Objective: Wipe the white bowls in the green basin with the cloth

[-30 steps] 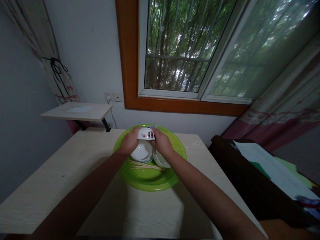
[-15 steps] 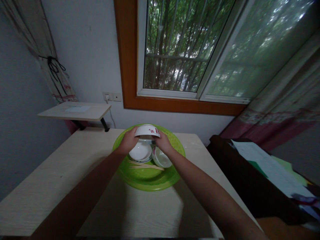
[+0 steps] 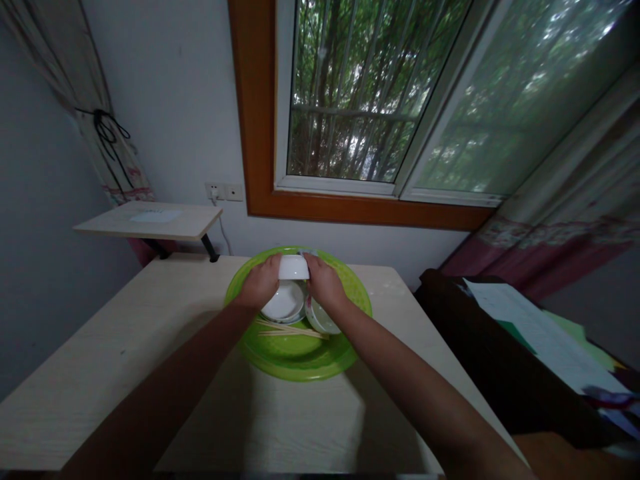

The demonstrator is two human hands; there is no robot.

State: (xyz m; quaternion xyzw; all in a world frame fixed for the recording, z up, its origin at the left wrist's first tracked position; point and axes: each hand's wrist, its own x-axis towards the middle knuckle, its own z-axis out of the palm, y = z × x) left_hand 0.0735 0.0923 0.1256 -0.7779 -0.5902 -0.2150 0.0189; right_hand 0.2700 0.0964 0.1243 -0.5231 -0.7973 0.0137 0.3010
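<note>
On the pale desk (image 3: 200, 400), 2 hands, left (image 3: 261, 283) and right (image 3: 324, 283), grip 1 white bowl (image 3: 294, 267) over the green basin (image 3: 300, 365), above chopsticks (image 3: 293, 330).

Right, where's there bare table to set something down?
Left of the green basin towards the small shelf, right of the basin, and in front of it between the forearms. Around the basin's middle it's crowded: hands, bowls, chopsticks.
</note>
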